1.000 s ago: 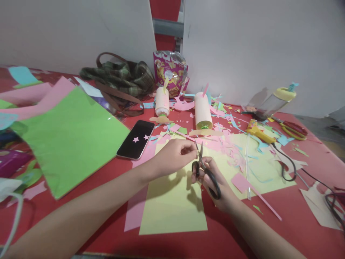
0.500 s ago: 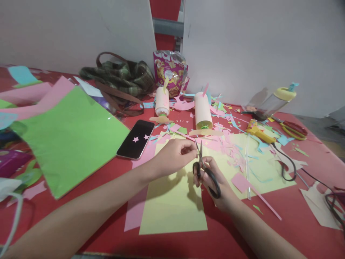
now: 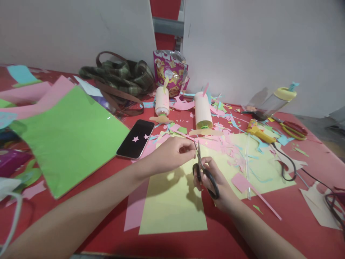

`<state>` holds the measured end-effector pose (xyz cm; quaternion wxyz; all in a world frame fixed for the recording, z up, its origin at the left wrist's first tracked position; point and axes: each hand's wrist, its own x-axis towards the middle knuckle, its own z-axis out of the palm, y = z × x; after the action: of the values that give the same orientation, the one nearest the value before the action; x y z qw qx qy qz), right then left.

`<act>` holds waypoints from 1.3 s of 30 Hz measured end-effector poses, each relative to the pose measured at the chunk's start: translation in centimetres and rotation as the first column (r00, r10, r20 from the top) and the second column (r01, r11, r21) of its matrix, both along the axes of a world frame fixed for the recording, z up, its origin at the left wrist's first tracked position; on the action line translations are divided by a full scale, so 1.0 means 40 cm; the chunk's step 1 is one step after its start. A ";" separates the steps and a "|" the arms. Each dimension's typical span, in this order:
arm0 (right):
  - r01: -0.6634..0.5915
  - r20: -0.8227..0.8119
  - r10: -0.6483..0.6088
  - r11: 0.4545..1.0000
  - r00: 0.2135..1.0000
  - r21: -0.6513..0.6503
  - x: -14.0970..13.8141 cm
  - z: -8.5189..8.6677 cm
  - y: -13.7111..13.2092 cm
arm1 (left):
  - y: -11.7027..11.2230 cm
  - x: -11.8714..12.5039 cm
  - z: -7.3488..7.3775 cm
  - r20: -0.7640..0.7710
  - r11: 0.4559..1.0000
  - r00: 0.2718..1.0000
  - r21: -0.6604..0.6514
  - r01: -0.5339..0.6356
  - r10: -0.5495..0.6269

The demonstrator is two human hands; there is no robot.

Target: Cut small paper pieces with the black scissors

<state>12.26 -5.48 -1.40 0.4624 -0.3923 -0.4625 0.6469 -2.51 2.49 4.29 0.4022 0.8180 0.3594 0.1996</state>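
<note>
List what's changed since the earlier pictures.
The left hand and scissors shifted slightly left, and the blades closed a little. Nothing was visibly taken up or let go; the right hand still holds the scissors. The phone and yellow sheet stayed put.

Right hand (image 3: 221,187) holding scissors (image 3: 200,165), blades parted; left hand (image 3: 175,153) close by; pink stars (image 3: 135,139) on phone (image 3: 131,149).
</note>
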 end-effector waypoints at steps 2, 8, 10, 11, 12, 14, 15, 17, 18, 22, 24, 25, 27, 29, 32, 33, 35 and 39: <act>-0.012 -0.001 0.012 1.000 1.000 -0.004 0.000 0.002 0.000 | 0.003 -0.003 0.005 -0.019 1.000 1.000 0.007 0.012 -0.012; -0.028 -0.010 0.028 0.999 1.000 -0.023 -0.002 0.010 0.001 | 0.011 -0.012 0.012 -0.085 0.999 0.995 0.014 0.048 -0.047; -0.020 -0.018 0.020 0.999 1.000 -0.034 -0.004 0.010 0.000 | 0.014 -0.014 0.011 -0.102 0.998 0.993 0.008 0.062 -0.061; -0.015 -0.022 0.014 0.999 1.000 -0.041 -0.004 0.009 0.000 | 0.015 -0.015 0.010 -0.108 0.998 0.992 0.005 0.069 -0.068; -0.009 -0.027 0.008 0.999 1.000 -0.051 -0.005 0.008 0.000 | 0.016 -0.015 0.010 -0.114 0.997 0.991 0.003 0.072 -0.071; 0.004 -0.043 -0.007 0.998 0.999 -0.067 -0.006 0.005 0.001 | 0.017 -0.016 0.009 -0.120 0.997 0.990 0.001 0.074 -0.073; 0.014 -0.053 -0.018 0.997 0.998 -0.074 -0.006 0.004 0.002 | 0.018 -0.016 0.010 -0.120 0.997 0.990 0.000 0.071 -0.071; 0.046 -0.069 -0.052 0.995 0.996 -0.085 -0.006 0.002 0.004 | 0.018 -0.016 0.010 -0.117 0.998 0.991 -0.006 0.067 -0.068; 0.071 -0.074 -0.078 0.994 0.994 -0.088 -0.007 0.001 0.006 | 0.018 -0.016 0.010 -0.117 0.998 0.991 -0.012 0.067 -0.068; 0.174 -0.097 -0.181 0.982 0.979 -0.078 -0.006 0.003 0.009 | 0.014 -0.015 0.007 -0.137 0.991 0.983 -0.065 0.116 -0.124; 0.210 -0.126 -0.217 0.975 0.968 -0.069 -0.004 0.005 0.010 | 0.010 -0.013 0.002 -0.145 0.980 0.971 -0.094 0.177 -0.189; 0.228 -0.137 -0.235 0.971 0.962 -0.066 -0.004 0.005 0.010 | 0.008 -0.012 -0.001 -0.147 0.973 0.964 -0.103 0.208 -0.222; 0.265 -0.142 -0.272 0.962 0.952 -0.066 -0.003 0.006 0.011 | 0.003 -0.010 -0.009 -0.152 0.960 0.950 -0.115 0.256 -0.272; 0.283 -0.138 -0.290 0.957 0.947 -0.063 -0.003 0.008 0.012 | -0.002 -0.007 -0.018 -0.161 0.949 0.938 -0.126 0.288 -0.306; 0.281 -0.137 -0.286 0.958 0.948 -0.056 -0.006 0.009 0.013 | -0.009 -0.003 -0.026 -0.170 0.939 0.927 -0.145 0.311 -0.333; 0.276 -0.133 -0.281 0.960 0.950 -0.054 -0.007 0.009 0.013 | -0.012 -0.001 -0.026 -0.167 0.937 0.926 -0.153 0.313 -0.337; 0.268 -0.120 -0.273 0.962 0.955 -0.052 -0.008 0.009 0.013 | -0.016 0.002 -0.026 -0.158 0.934 0.927 -0.170 0.313 -0.340; 0.259 -0.091 -0.264 0.964 0.960 -0.055 -0.008 0.012 0.012 | -0.020 0.007 -0.020 -0.133 0.933 0.935 -0.195 0.302 -0.330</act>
<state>11.92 -4.99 -0.94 0.5573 -0.4278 -0.3696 0.6082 -2.21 1.67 3.48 0.4670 0.8413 0.2703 0.0328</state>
